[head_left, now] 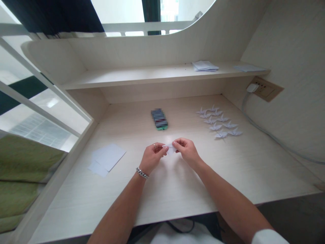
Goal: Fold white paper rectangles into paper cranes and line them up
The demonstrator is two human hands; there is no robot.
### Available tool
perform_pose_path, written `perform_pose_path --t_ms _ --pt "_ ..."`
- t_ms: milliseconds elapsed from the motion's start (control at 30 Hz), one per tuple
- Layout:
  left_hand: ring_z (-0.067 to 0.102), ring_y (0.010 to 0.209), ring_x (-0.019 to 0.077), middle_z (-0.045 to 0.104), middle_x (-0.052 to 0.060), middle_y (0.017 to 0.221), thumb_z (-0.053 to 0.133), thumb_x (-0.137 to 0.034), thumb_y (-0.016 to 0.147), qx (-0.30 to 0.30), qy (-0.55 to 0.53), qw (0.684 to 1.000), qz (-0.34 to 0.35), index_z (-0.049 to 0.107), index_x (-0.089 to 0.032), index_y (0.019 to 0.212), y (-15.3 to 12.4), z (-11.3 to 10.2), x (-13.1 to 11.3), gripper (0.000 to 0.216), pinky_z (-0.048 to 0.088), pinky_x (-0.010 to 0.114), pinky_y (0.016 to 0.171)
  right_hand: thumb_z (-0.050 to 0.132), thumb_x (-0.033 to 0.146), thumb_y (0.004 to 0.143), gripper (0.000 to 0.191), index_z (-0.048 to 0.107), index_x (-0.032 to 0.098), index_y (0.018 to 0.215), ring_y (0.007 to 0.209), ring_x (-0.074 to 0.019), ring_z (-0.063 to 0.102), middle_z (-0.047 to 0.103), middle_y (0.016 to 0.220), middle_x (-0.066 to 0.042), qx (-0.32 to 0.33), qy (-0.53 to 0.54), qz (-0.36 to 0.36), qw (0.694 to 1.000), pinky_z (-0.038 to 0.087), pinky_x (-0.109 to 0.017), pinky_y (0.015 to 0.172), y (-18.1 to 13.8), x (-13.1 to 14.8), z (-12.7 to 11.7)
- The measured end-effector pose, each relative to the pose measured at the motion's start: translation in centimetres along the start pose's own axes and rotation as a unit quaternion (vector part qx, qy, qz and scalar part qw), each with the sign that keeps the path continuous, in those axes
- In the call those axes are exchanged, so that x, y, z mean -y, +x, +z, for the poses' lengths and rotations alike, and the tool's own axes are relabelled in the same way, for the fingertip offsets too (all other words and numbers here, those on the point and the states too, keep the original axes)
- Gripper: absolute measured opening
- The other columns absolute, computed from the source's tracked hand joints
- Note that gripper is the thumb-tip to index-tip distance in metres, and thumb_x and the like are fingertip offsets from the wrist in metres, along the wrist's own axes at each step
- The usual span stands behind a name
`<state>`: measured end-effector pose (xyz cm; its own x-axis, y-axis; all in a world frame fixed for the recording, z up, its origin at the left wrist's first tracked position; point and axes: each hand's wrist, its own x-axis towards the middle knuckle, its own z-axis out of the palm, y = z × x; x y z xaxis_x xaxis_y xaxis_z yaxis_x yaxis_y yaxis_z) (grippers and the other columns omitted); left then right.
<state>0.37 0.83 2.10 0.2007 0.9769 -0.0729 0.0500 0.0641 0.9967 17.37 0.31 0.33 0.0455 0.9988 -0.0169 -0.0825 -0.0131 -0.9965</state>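
Both forearms reach in from the near edge of the desk [177,189], and they meet just in front of the phone [159,119], which serves as the landmark for everything else. Left hand [151,157] wears a ring and a chain bracelet [142,173] at the wrist; its thumb and fingers pinch the left end of a small white folded paper [169,148]. Right hand [186,149] pinches the right end of the same paper between thumb and fingertips, so the piece is gripped by both hands and held just above the desk top, nearer the person than the phone and slightly to its right. Whether the paper touches the surface cannot be told.

That phone lies flat on the desk, its face blurred, with a green edge at its near end. To the right of it, well apart, about 9 white paper cranes [219,122] stand in 2 loose rows running toward the near right. To the left of the phone and nearer the person lie 2 or 3 overlapping white paper sheets [108,159]. Above and behind it, on the shelf [142,77], rests a small stack of white papers [205,65]. Far to the right of the phone, a white plug [252,88] sits in a wall socket, its cable [264,130] trailing down along the wall.
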Motion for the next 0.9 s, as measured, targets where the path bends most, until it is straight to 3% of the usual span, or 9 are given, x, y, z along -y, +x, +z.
perform_pose_path --t_ms 133,267,533,700,900 --pt "0.057 0.057 0.0104 0.064 0.000 0.061 0.076 -0.036 0.067 -0.048 -0.053 0.997 -0.007 0.066 -0.013 0.070 0.1 0.4 0.3 0.025 0.046 0.023 0.057 0.067 0.045 0.072 0.029 0.063 0.016 0.072 0.056 -0.0132 0.055 0.061 0.062 -0.001 0.063 -0.013 0.022 0.998 0.044 -0.027 0.057 -0.4 -0.2 0.6" --pt "0.058 0.057 0.0110 0.064 -0.001 0.062 0.078 -0.037 0.064 -0.050 -0.102 0.993 -0.027 0.064 -0.013 0.070 0.1 0.4 0.4 0.028 0.048 0.023 0.057 0.065 0.035 0.075 0.021 0.061 0.016 0.068 0.055 -0.0120 0.054 0.060 0.060 0.000 0.134 -0.061 0.025 0.989 0.042 -0.025 0.055 -0.7 -0.3 0.9" --pt "0.060 0.060 0.0123 0.066 0.000 0.067 0.078 -0.030 0.064 -0.013 -0.032 0.999 0.008 0.066 -0.014 0.078 0.0 0.3 0.8 0.025 0.048 0.024 0.059 0.064 0.037 0.077 0.022 0.062 0.016 0.073 0.061 -0.0129 0.056 0.062 0.066 -0.002 0.112 -0.109 -0.005 0.988 0.042 -0.025 0.057 -0.7 0.3 0.5" --pt "0.061 0.059 0.0141 0.069 0.003 0.067 0.075 -0.027 0.065 0.049 0.050 0.998 0.001 0.069 -0.013 0.076 0.0 0.2 0.6 0.019 0.046 0.024 0.056 0.068 0.040 0.075 0.025 0.063 0.016 0.080 0.062 -0.0131 0.058 0.063 0.070 -0.001 0.098 -0.045 -0.014 0.994 0.045 -0.026 0.058 -0.2 -0.1 0.1" --pt "0.065 0.065 0.0151 0.071 0.004 0.072 0.078 -0.023 0.060 0.002 -0.030 0.999 -0.011 0.066 -0.013 0.080 -0.1 0.4 0.3 0.025 0.050 0.026 0.061 0.074 0.040 0.067 0.028 0.062 0.015 0.073 0.056 -0.0130 0.058 0.063 0.061 -0.001 0.069 0.004 0.030 0.997 0.047 -0.027 0.057 0.0 -0.1 -0.1"
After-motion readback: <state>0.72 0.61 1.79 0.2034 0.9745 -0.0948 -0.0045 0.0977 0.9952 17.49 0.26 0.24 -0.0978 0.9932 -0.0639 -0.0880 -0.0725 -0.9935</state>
